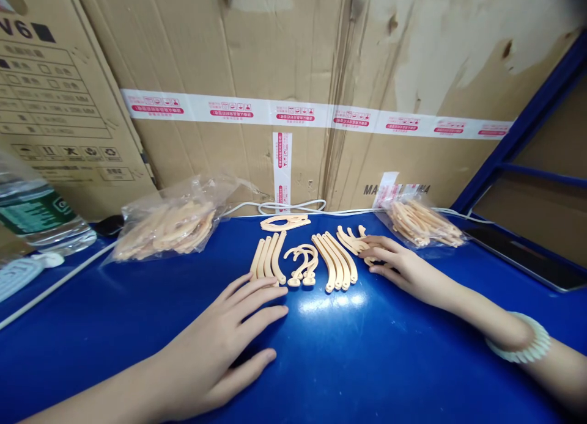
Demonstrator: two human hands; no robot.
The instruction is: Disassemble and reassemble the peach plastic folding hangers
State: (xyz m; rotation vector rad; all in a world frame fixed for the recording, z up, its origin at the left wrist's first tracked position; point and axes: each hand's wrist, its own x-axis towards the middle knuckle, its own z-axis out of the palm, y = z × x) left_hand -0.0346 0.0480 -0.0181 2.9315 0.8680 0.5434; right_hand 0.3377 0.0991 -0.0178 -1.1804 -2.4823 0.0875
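My left hand [229, 332] is spread out, its fingertips resting at the lower ends of a row of curved beige plastic hanger arms [268, 259]. To the right of that row stand several beige hanger hooks [302, 265] and then a second row of hanger arms [337, 262]. My right hand [398, 265] reaches over a small group of beige hooked pieces [351, 237], fingers stretched and slightly apart, touching them and partly hiding some. Behind the rows lies an assembled-looking folding hanger [285, 221].
Clear bags of beige parts lie at left [169, 228] and right [422, 222]. A water bottle [41, 210] is far left, a dark phone or tablet [527, 259] far right. White cables [293, 205] run along the cardboard [229, 161] behind the blue table [330, 363].
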